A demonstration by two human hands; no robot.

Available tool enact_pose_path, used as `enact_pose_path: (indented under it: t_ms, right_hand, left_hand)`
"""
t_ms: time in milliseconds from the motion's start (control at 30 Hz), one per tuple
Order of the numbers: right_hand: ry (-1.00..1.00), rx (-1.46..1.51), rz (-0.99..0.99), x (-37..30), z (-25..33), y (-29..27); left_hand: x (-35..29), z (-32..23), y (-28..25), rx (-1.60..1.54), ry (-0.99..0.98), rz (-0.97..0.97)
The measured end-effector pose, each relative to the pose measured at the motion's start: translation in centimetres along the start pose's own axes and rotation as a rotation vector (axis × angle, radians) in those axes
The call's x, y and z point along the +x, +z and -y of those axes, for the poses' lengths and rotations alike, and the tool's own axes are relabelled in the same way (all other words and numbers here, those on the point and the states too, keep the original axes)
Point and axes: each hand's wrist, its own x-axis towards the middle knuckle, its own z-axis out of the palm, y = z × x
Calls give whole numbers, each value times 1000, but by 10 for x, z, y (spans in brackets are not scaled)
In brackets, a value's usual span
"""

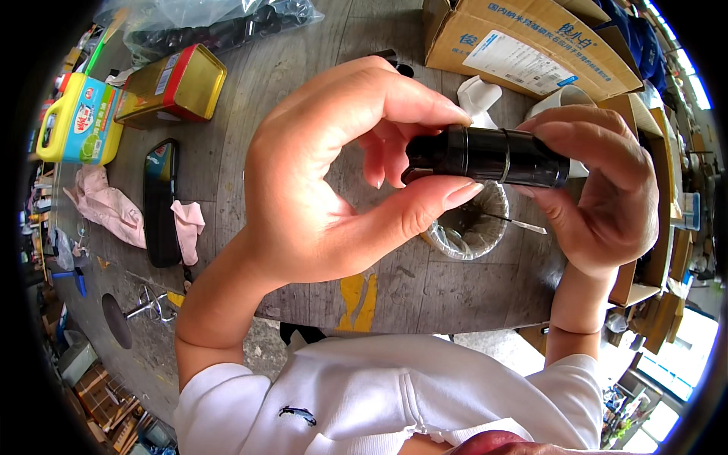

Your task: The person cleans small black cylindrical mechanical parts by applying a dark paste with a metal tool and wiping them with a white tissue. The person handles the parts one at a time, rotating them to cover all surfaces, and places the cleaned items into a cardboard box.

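Between both hands, lying level above the table, is a glossy black cylinder [485, 155] with a thin ring round its middle. I cannot tell its exact kind. My left hand [303, 174] pinches its left part between thumb and fingers. At the right end, the thumb and fingertips of my right hand [607, 182] are closed on it. Below the cylinder stands a round tub [485, 239] with a crinkled plastic lining and dark contents, partly hidden by the left thumb. A thin pale-tipped stick [527, 226] pokes out over its rim.
An open cardboard box [523, 45] stands at the back right, near crumpled white paper [479, 95]. Far left are a yellow jug [83, 125], a rectangular tin [174, 87], a black tray [161, 205] and a pink cloth [106, 205]. A plastic bag [220, 30] holds black parts.
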Motion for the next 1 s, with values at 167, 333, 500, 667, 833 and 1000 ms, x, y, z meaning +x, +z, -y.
enact_pose_path:
  t_ms: [167, 333, 500, 667, 833, 1000]
  right_hand:
    - [95, -169, 64, 0, 11, -5]
    - [176, -226, 152, 1, 17, -11]
    - [49, -44, 44, -1, -1, 4]
    - [-118, -28, 55, 0, -5, 1]
    - [-242, -127, 129, 1, -5, -12]
    - [-231, -86, 158, 2, -5, -15]
  left_hand:
    - [4, 1, -2, 58, 54, 17]
    - [5, 0, -3, 147, 134, 30]
    - [3, 3, -3, 173, 199, 8]
    - [2, 0, -5, 169, 140, 23]
    - [2, -5, -1, -30, -35, 27]
    - [-1, -7, 3, -283, -216, -6]
